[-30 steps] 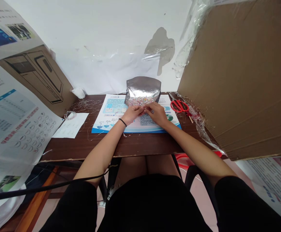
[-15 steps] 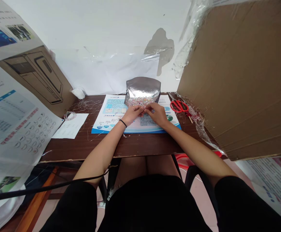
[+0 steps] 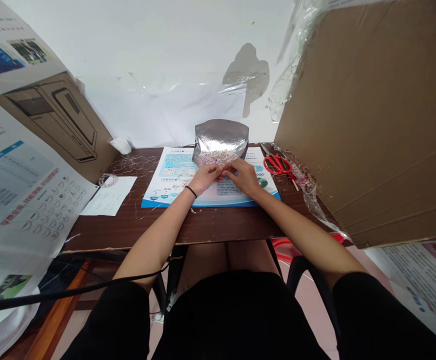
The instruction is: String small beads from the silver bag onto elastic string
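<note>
My left hand (image 3: 206, 178) and my right hand (image 3: 243, 176) meet fingertip to fingertip over a printed sheet (image 3: 158, 190). Both are closed in a pinch. Whatever lies between the fingers is too small to make out. Just behind them a silver pouch (image 3: 221, 134) stands propped open, with many small pink and pale beads (image 3: 211, 158) in its mouth. A few loose beads (image 3: 193, 210) rest on the dark table by my left wrist, which wears a black band.
Red-handled scissors (image 3: 277, 164) lie to the right, near crumpled clear plastic (image 3: 311, 195) and a tall cardboard panel (image 3: 375, 125). On the left are tangled clear thread (image 3: 135, 163), a beaded ring (image 3: 108, 180), a white paper slip (image 3: 113, 200) and a white crumpled wad (image 3: 121, 145).
My fingertips have shifted very slightly while staying together above the sheet. The pouch, scissors and other things rest where they were.
</note>
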`<state>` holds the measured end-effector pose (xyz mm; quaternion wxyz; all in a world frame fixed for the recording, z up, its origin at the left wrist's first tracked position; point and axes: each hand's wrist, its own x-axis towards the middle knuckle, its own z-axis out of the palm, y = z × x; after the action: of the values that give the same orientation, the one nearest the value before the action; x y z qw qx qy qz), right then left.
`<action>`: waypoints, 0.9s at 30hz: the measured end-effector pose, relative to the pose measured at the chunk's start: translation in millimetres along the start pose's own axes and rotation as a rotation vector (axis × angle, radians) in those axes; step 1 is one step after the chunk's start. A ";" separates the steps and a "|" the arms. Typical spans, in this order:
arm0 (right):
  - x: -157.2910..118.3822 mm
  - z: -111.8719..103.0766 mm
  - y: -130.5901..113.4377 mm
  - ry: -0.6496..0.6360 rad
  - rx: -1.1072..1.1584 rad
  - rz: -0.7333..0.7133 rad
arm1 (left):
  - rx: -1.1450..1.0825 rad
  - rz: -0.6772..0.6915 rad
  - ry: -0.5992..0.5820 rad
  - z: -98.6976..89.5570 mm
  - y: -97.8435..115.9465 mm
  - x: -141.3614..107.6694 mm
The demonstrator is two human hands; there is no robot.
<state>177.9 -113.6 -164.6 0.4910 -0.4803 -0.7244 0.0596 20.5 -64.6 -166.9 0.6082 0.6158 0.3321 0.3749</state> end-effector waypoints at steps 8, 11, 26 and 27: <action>-1.0 3.5 2.2 0.002 0.015 0.009 | 0.091 0.047 -0.002 0.1 2.7 -1.4; -1.2 3.8 1.1 0.011 0.020 0.011 | 0.108 0.052 0.002 0.5 2.7 -2.1; 0.5 1.9 1.6 -0.007 -0.014 0.015 | -0.279 0.033 0.290 -9.8 26.2 -3.9; 0.6 1.9 2.2 -0.010 -0.020 0.020 | -0.311 0.029 0.302 -12.6 28.5 -3.7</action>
<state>177.8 -111.3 -166.4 0.4819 -0.4921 -0.7225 0.0594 6.4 -62.6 -138.9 0.6339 0.4562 0.3487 0.5182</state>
